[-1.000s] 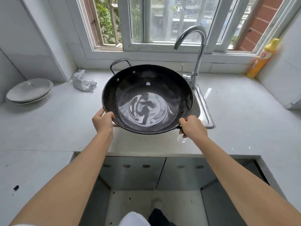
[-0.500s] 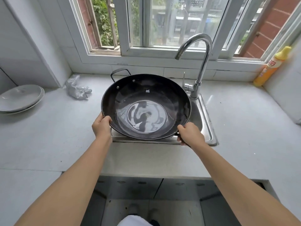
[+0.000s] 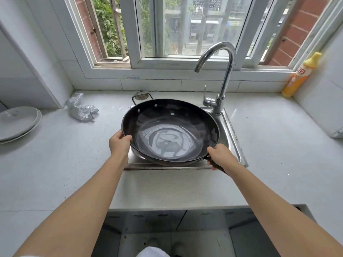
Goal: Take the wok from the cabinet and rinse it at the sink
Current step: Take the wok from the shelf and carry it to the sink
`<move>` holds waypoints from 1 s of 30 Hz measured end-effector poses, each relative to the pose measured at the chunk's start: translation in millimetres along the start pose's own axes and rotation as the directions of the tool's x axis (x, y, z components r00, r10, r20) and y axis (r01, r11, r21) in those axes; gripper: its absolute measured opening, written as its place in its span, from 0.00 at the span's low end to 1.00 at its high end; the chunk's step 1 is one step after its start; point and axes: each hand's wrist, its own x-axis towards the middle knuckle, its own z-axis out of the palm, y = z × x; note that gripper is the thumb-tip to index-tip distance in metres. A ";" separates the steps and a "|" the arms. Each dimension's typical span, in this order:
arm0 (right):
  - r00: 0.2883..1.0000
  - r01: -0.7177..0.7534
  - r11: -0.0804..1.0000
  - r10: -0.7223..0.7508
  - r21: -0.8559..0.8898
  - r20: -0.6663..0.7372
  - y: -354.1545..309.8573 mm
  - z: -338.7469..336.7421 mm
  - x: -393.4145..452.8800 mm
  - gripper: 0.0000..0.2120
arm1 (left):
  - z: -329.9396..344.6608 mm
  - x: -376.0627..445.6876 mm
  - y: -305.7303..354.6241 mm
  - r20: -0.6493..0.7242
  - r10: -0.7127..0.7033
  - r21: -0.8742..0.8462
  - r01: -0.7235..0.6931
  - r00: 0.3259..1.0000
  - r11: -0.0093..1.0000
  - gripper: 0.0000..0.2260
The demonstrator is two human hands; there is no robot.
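Note:
A large black wok (image 3: 170, 130) sits over the steel sink (image 3: 232, 138), covering most of the basin, with its near side tilted down toward me. My left hand (image 3: 119, 144) grips the wok's left rim. My right hand (image 3: 220, 156) grips the near right handle, which is mostly hidden under the fingers. The far loop handle (image 3: 142, 98) points at the window. The chrome gooseneck tap (image 3: 220, 71) stands behind the wok's right edge, and no water runs from it.
White plates (image 3: 17, 122) are stacked at the counter's left edge. A crumpled silver scrubber (image 3: 81, 110) lies behind the left hand. A yellow detergent bottle (image 3: 300, 75) stands in the right corner. The open cabinet (image 3: 176, 232) gapes below the counter edge.
Both hands carried the wok forward and down from above the counter edge until it came over the sink. The view moved closer to the sink.

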 end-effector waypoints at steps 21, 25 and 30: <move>0.992 -0.059 0.996 0.066 -0.060 0.111 4.4 -17.9 51.2 0.12 | 30.5 3.6 6.1 -0.017 -0.072 0.157 0.074 0.997 0.985 0.15; 0.990 -0.052 0.997 0.060 -0.064 0.129 2.9 -22.1 52.9 0.11 | 34.6 4.9 6.7 -0.017 -0.078 0.183 0.080 0.997 0.980 0.15; 0.985 -0.041 0.997 0.052 -0.070 0.166 2.3 -28.4 50.5 0.09 | 35.9 11.7 12.1 0.033 -0.139 0.274 0.125 0.990 0.954 0.15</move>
